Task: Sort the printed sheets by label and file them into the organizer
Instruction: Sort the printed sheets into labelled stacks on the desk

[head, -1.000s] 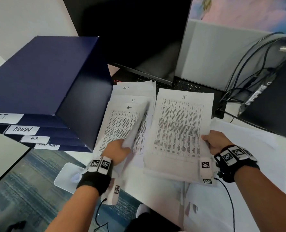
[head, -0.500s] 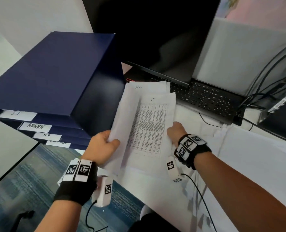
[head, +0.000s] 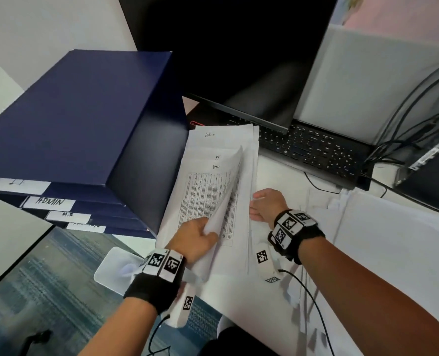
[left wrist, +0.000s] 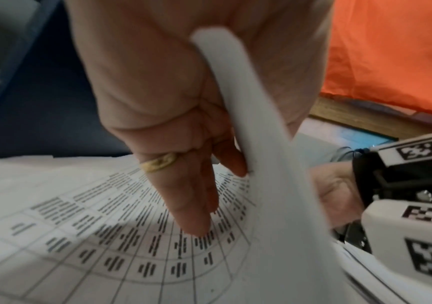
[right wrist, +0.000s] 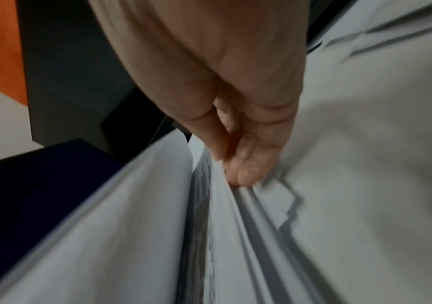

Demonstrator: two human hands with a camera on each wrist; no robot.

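Observation:
A dark blue organizer [head: 72, 119] stands at the left, its tray fronts tagged IT, ADMIN [head: 50, 201] and H.R. Beside it lies a stack of printed sheets [head: 203, 191] with handwritten labels Admin, IT and HR showing. My left hand [head: 197, 237] pinches the lower corner of a lifted sheet [head: 230, 186], which curls upward. In the left wrist view its fingers [left wrist: 191, 205] touch the printed table below the raised sheet [left wrist: 261, 164]. My right hand [head: 264, 204] grips the stack's right edge; its fingertips [right wrist: 243, 172] pinch the paper edges [right wrist: 217, 205].
A black keyboard [head: 316, 150] and dark monitor [head: 239, 60] sit behind the stack. Cables [head: 405, 124] run along the right. More loose white sheets [head: 380, 240] cover the desk at the right. Carpeted floor [head: 46, 278] lies beyond the desk's front edge.
The IT sheet my right hand held out to the right has come back over the stack. My right hand now grips the stack's right edge while my left lifts a sheet off the HR page.

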